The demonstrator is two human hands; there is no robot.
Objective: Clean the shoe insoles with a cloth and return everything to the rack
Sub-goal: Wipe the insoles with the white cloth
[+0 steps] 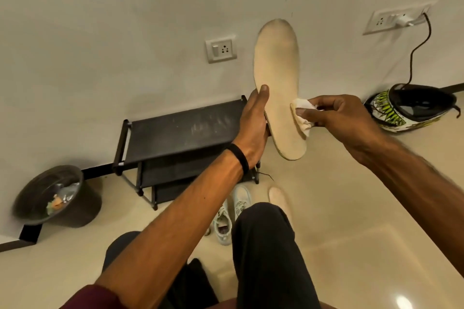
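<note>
Insole (277,78): long, oval, beige, matte

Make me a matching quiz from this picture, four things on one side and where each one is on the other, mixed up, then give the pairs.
1. insole
2. cloth
3. bin
4. helmet

A. floor, far right, by the wall
B. held in left hand
C. floor, left of the rack
D. pinched in right hand

Pairs: 1-B, 2-D, 3-C, 4-A
</note>
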